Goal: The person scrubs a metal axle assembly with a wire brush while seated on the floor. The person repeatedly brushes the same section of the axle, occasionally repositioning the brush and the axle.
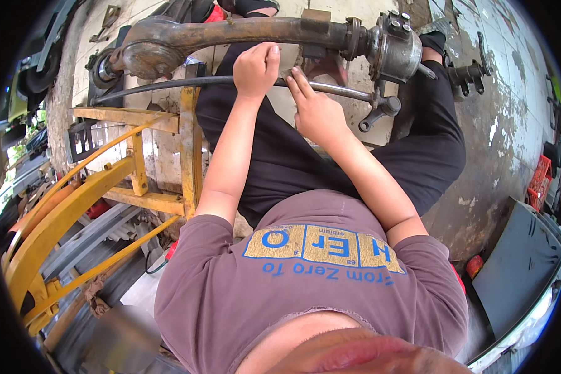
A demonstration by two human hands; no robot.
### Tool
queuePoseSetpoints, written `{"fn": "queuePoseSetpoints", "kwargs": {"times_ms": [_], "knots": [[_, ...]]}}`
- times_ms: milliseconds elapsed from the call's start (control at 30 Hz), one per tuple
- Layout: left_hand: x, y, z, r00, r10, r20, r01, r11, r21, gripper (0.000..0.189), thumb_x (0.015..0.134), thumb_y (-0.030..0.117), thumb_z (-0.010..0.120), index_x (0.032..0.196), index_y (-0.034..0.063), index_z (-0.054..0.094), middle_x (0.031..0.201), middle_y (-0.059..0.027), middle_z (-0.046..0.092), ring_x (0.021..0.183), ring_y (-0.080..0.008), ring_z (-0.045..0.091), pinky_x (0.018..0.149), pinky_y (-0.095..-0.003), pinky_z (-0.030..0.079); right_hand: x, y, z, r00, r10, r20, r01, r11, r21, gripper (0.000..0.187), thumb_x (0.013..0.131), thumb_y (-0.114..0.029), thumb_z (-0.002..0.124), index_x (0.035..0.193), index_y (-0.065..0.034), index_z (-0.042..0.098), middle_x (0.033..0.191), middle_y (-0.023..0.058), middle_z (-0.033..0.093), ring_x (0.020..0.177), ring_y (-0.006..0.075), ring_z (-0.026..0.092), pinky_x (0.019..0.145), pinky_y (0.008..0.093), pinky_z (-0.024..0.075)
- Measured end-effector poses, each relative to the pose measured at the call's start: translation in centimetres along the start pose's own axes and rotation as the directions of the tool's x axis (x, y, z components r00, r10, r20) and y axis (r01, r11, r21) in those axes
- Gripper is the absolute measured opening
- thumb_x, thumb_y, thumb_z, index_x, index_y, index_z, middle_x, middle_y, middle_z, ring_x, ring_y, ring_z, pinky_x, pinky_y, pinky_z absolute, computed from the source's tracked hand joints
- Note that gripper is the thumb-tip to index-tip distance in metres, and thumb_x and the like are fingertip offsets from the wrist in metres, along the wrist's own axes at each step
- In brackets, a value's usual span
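Note:
My left hand [257, 69] is curled with its back up, over a long steel tie rod [168, 85]; its palm is hidden, so a grip on the rod cannot be told. To its right, my right hand [319, 111] has two fingers extended side by side at the rod, the others bent, and no object shows in it. The rod's right end meets a ball joint [389, 106] and a lever arm with an eye [370, 120]. Beyond both hands lies a rusty, greasy vehicle axle housing [252, 30], with a round bulge at left and a bolted steel hub housing [395, 46] at right.
A yellow steel frame [189, 149] stands close on my left. My legs in black trousers [416, 126] spread around the rod. A metal bracket part [467, 75] lies on the tiled floor at right. A grey panel [514, 271] and red crate [540, 182] stand farther right.

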State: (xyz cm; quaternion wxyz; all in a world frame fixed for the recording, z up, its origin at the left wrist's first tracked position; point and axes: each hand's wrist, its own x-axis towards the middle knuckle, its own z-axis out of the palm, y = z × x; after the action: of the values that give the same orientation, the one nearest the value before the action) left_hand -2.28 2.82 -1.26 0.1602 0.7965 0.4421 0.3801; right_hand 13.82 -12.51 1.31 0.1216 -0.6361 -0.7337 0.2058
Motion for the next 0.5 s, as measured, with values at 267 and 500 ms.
{"fn": "queuePoseSetpoints", "kwargs": {"times_ms": [267,500], "knots": [[0.2,-0.1,0.2,0.998,0.032,-0.046,-0.031,0.999,0.010,0.026,0.110,0.025,0.064,0.101,0.0083,0.081,0.090,-0.0126,0.082,0.085,-0.0361,0.080,0.078,-0.0471,0.061,-1.6,2.5,-6.9,0.965,-0.098,-0.244,0.186,0.910,0.370,0.081,0.093,-0.009,0.064,0.173,-0.0136,0.050,0.184,0.0084,0.043,0.136,0.0397,0.071,0.111,0.0474,0.0609],[0.1,0.8,-0.3,0.996,0.034,-0.078,-0.032,0.999,0.017,0.027,0.108,0.028,0.065,0.097,0.0087,0.081,0.090,-0.0123,0.080,0.085,-0.0370,0.078,0.076,-0.0481,0.061,-6.5,3.3,-9.3,0.993,0.117,0.014,-0.118,0.987,0.111,0.080,0.092,-0.011,0.066,0.171,-0.0114,0.051,0.184,0.0038,0.043,0.119,0.0411,0.078,0.097,0.0516,0.0643]]}}
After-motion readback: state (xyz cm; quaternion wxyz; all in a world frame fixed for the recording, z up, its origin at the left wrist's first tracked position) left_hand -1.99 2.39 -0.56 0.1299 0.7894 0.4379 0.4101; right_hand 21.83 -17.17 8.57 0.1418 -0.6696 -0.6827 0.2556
